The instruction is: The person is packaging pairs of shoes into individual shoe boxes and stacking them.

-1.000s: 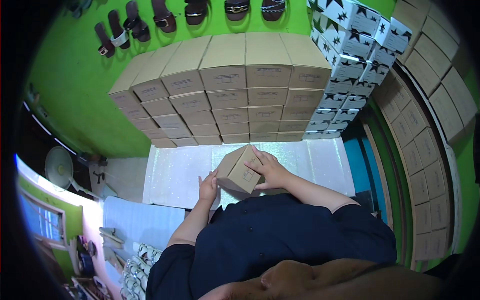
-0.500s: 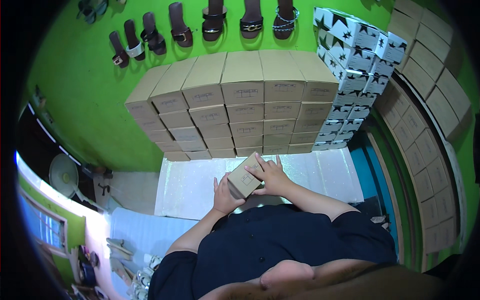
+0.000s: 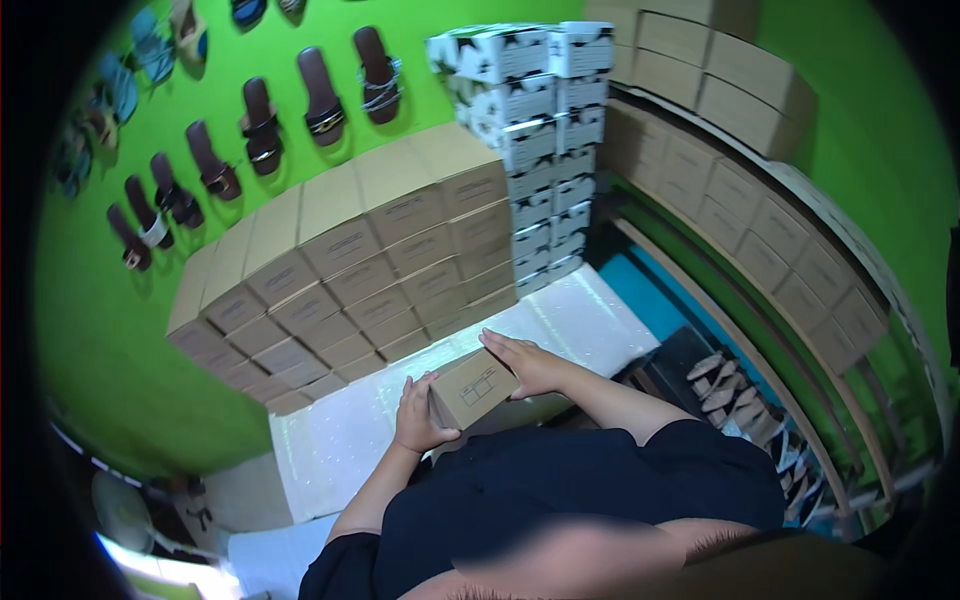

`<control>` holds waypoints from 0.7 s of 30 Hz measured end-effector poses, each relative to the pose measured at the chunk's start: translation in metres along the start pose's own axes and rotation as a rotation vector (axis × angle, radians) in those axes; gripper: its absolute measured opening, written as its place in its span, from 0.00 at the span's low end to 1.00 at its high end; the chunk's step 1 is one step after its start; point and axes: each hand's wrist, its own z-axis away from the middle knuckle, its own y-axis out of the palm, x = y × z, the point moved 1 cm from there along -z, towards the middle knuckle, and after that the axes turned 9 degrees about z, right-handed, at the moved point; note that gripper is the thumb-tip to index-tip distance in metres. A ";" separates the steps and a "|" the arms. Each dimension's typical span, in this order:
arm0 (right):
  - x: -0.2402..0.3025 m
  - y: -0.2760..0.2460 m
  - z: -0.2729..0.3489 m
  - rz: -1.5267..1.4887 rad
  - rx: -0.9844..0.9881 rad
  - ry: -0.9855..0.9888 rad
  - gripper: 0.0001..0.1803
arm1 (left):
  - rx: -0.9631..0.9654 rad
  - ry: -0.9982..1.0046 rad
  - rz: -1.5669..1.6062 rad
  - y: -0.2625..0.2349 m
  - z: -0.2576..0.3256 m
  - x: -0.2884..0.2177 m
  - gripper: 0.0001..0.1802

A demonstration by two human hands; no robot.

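Left hand (image 3: 418, 418) wraps near end of 1 brown cardboard box (image 3: 474, 387), fingers curled on it; right hand (image 3: 530, 364) lies flat across far top edge. Box held at chest, underside hidden. Beyond: stack of brown boxes (image 3: 340, 270), lower rows hard to count; about 11 sandals (image 3: 262, 125) on green wall (image 3: 90, 340), some cut off.

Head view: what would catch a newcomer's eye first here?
The bright green wall hung with rows of sandals at upper left. Below them stands a big stack of brown cardboard boxes, with black-and-white patterned boxes beside it. At centre, the left hand and right hand hold one small brown box.
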 end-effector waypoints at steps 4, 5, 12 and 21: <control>-0.029 -0.021 0.073 0.029 -0.136 0.060 0.66 | 0.049 0.120 0.048 0.031 -0.034 -0.041 0.64; -0.033 -0.028 0.093 0.042 -0.149 0.074 0.66 | 0.087 0.140 0.070 0.037 -0.046 -0.059 0.64; -0.041 -0.102 0.244 0.019 -0.332 0.203 0.58 | 0.172 0.414 0.176 0.106 -0.112 -0.172 0.65; 0.015 -0.237 0.429 0.320 -0.568 0.336 0.60 | 0.132 0.844 0.280 0.179 -0.192 -0.330 0.62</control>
